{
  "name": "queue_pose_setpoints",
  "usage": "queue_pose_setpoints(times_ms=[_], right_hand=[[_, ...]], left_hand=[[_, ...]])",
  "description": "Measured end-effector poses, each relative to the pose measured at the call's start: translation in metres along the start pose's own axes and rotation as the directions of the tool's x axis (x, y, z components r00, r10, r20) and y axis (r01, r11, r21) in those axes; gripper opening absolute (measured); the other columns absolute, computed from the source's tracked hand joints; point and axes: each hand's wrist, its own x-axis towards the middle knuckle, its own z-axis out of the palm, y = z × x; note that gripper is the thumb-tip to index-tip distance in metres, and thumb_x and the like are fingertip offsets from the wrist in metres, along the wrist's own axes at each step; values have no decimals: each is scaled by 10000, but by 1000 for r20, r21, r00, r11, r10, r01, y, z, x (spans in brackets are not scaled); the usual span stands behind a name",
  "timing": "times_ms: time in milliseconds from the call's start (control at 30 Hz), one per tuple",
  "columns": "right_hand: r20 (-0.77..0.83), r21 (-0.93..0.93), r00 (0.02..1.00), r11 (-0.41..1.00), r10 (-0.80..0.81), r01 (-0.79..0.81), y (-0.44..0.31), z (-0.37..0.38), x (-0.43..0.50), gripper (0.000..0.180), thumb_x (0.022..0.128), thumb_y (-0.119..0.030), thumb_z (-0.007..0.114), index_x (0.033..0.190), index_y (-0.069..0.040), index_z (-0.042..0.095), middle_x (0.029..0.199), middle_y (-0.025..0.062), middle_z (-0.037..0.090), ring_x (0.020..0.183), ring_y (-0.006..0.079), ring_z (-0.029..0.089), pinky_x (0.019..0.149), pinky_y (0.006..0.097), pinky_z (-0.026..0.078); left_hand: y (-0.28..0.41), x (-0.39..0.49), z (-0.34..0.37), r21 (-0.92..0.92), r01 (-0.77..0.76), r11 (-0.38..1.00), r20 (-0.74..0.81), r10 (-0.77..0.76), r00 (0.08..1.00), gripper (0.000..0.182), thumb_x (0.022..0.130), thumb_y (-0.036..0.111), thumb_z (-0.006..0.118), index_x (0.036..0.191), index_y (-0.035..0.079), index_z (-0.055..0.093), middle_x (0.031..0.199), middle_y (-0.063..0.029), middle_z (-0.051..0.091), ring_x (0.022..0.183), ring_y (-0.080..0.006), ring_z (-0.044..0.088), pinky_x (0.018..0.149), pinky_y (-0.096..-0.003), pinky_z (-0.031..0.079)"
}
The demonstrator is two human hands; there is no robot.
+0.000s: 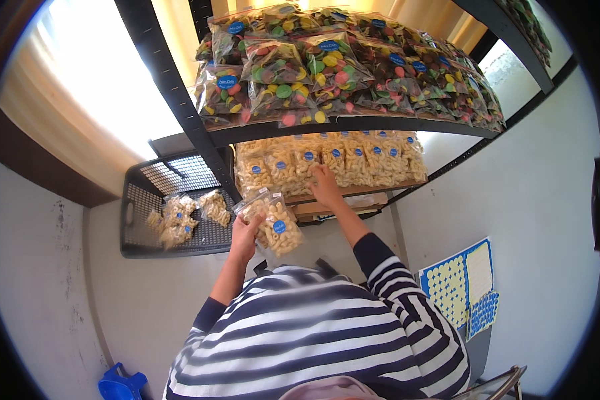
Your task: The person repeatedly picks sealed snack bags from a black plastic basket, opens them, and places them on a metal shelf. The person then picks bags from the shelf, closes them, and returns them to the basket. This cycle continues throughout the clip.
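My left hand [245, 235] grips clear plastic bags of pale, macaroni-shaped snacks [280, 235]; at least two overlap, and the front one bears a round blue label. Farther forward, my right hand [326, 187] is at the front of a row of similar snack bags [357, 157] on the lower shelf. Its fingers are bent against or just before one labelled bag [307, 159]; whether they grip it is hidden. To the left, a black plastic crate [130, 225] holds several loose snack bags [179, 215].
The upper shelf [350, 122] carries stacked bags of colourful round sweets or chips [325, 65]. A black metal upright [175, 95] stands between crate and shelves. Label sheets [455, 290] lie at right, and a blue plastic stool [121, 382] is at lower left.
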Motion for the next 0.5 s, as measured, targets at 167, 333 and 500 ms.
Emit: queue_pose_setpoints(times_ms=[167, 333, 500], right_hand=[[48, 117, 997, 992, -54, 48, -9, -3, 33, 416, 902, -203, 663, 1257, -23, 540, 1262, 152, 499, 1070, 285, 577, 921, 400, 480], [627, 539, 776, 753, -60, -378, -43, -30, 7, 427, 890, -246, 702, 1214, -9, 554, 1125, 90, 603, 979, 179, 608, 849, 309, 502], [617, 656, 760, 667, -206, -352, -44, -30, -28, 463, 855, -283, 735, 1182, 3, 576, 1089, 94, 637, 984, 170, 608, 863, 308, 494]], left_hand=[[3, -2, 3, -9, -20, 1000, -95, 19, 995, 324, 873, 104, 684, 1158, 10, 562, 1041, -75, 669, 861, -146, 657, 714, -268, 531], [6, 11, 11, -34, -92, 995, -159, 85, 984, 328, 894, 117, 671, 1182, 15, 552, 1065, -86, 666, 892, -156, 663, 732, -279, 544], [0, 35, 23, -1, -29, 1000, -117, 29, 993, 375, 912, 145, 656, 1235, 6, 526, 1101, -97, 653, 941, -166, 651, 763, -292, 539]])
